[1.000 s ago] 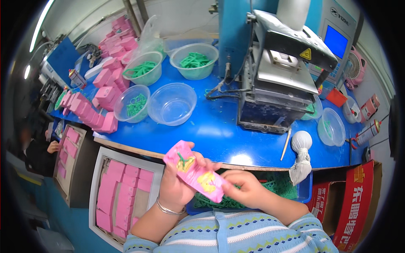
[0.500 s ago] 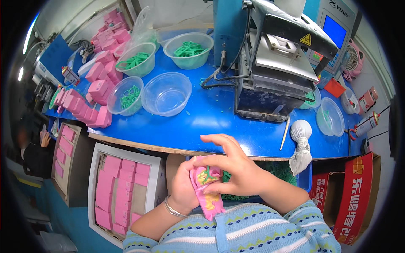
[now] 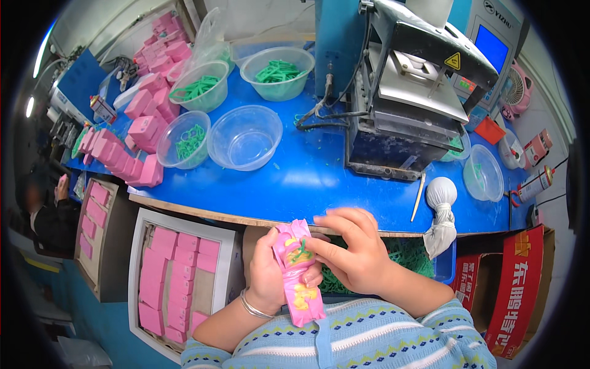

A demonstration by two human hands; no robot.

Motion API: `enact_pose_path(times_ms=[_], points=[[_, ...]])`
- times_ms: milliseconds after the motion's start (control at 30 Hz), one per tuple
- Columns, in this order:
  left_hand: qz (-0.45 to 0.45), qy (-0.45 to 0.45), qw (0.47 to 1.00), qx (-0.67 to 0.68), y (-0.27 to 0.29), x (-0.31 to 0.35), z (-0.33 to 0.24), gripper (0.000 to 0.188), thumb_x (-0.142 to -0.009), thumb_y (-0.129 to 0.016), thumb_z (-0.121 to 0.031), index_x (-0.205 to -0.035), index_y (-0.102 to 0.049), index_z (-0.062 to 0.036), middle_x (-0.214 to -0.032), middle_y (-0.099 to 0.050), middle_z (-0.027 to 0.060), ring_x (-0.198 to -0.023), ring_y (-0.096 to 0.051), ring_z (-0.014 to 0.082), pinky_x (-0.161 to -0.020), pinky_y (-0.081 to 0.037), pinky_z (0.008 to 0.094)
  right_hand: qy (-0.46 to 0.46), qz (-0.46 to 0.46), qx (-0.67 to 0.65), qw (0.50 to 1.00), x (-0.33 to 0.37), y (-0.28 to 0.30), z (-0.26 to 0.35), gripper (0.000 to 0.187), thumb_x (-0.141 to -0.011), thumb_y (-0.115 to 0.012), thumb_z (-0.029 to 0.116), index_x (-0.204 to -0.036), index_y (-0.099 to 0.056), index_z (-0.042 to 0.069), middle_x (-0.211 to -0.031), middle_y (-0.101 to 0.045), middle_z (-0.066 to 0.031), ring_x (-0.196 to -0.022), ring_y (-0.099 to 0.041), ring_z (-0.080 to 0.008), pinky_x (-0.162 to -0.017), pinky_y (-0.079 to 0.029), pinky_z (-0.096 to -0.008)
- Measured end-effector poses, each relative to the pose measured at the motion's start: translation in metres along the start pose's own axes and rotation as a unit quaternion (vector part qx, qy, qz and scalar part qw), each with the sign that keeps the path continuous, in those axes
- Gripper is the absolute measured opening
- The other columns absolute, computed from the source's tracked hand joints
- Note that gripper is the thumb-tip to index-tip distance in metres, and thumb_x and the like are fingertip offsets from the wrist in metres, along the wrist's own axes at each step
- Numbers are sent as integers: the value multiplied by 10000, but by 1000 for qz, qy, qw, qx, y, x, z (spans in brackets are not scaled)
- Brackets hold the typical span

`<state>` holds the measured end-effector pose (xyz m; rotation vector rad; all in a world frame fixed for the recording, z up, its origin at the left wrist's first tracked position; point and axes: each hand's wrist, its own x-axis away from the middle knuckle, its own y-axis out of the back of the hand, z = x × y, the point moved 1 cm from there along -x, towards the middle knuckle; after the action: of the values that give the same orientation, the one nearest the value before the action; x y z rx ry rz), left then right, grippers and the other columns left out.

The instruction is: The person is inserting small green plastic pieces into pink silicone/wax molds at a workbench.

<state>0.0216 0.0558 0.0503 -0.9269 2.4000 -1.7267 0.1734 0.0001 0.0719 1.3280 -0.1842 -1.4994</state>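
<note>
My left hand (image 3: 265, 277) is wrapped round a long pink rubber mold (image 3: 298, 231), held just in front of my body. Yellow patches (image 3: 304, 296) show in its upper and lower parts. A small green branching piece (image 3: 300, 251) lies across the upper yellow patch. My right hand (image 3: 362, 252) is at the mold's right side, its index fingertip at the green piece and the other fingers spread; its thumb is partly hidden. Below the table edge, partly behind my right forearm, a blue bin (image 3: 444, 264) holds many green pieces (image 3: 409, 252).
Plastic bowls, one bare (image 3: 244, 138) and one with green pieces (image 3: 283, 72), stand on the blue table. A press machine (image 3: 393, 129), a tied white cloth pouch (image 3: 440, 215) and a thin stick (image 3: 418, 197) are at right. Pink blocks (image 3: 147, 130) pile up left. A co-worker's hand (image 3: 62, 188) shows far left.
My right hand has drawn back to the right from the mold, uncovering more of it. The mold now stands straighter in my left hand, its top end in sight.
</note>
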Motion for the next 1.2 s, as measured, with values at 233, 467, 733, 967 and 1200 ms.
enact_pose_path(times_ms=[233, 467, 733, 967, 1200], points=[[-28, -27, 998, -44, -9, 0, -2, 649, -901, -148, -497, -1117, -488, 13, -589, -514, 124, -527, -496, 224, -543, -431, 333, -276, 15, -418, 865, 14, -19, 6, 83, -869, -540, 94, -886, -502, 23, -960, -578, -81, -748, -531, -175, -649, -422, -308], [-12, -79, 995, -57, -3, 0, 1, 541, -914, -215, -478, -1047, -470, -19, -791, -542, 133, -491, -469, 189, -497, -435, 325, -372, -44, -508, 776, 24, -25, -3, 161, -874, -564, 117, -982, -480, 33, -911, -488, -18, -719, -465, -92, -666, -414, -236], [40, -78, 940, -330, 14, -2, -1, 462, -844, -570, -247, -1206, -405, -11, -940, -520, 62, -750, -536, 98, -660, -469, 256, -175, 32, -344, 922, -8, -7, -7, 129, -759, -680, 122, -837, -602, 55, -875, -438, -77, -771, -466, -191, -687, -409, -308], [12, -128, 873, -471, 25, -9, 2, 510, -756, -672, -61, -1198, -425, -4, -1059, -542, 62, -968, -527, 115, -823, -455, 278, -9, 7, -128, 992, -20, 5, 12, 168, -661, -716, 90, -780, -598, 76, -807, -483, -49, -740, -493, -226, -674, -384, -324], [60, -120, 945, -299, 21, -1, 6, 567, -925, -343, -519, -1182, -396, -17, -763, -474, 39, -661, -511, 125, -617, -455, 260, -151, -31, -225, 962, -12, 0, 1, 213, -742, -664, 107, -921, -564, 49, -763, -514, -71, -729, -504, -242, -695, -403, -349]])
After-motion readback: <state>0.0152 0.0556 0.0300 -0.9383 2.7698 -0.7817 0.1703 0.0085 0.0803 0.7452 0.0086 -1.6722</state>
